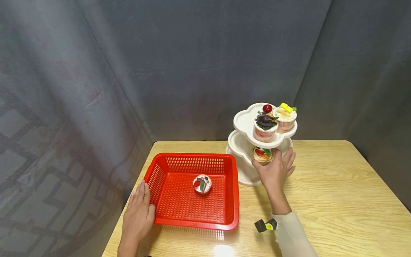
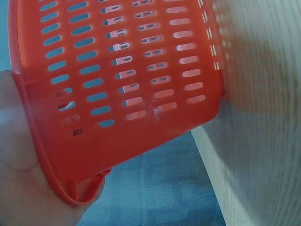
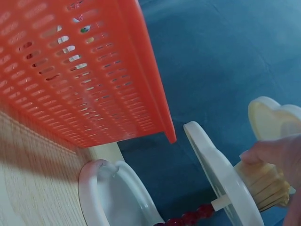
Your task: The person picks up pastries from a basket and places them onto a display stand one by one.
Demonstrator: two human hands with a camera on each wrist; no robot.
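Observation:
My right hand (image 1: 274, 169) pinches a fruit-topped cupcake (image 1: 261, 156) at the middle tier of a white tiered stand (image 1: 244, 119). In the right wrist view, the thumb lies against the pleated tan side of this cupcake (image 3: 263, 183), over the edge of the tier. On the top tier sit two cake cups, one with dark topping (image 1: 265, 130) and one with yellow pieces (image 1: 285, 119). My left hand (image 1: 138, 210) rests with straight fingers along the left rim of a red plastic basket (image 1: 238, 200). Inside the basket lies another fruit-topped cupcake (image 1: 202, 184).
The basket and stand share a light wooden table (image 1: 340, 192), the stand just behind the basket's right side. A small black device with a yellow label (image 1: 265, 225) is at the right cuff. Grey curtains (image 1: 205, 71) hang behind the table and at its left.

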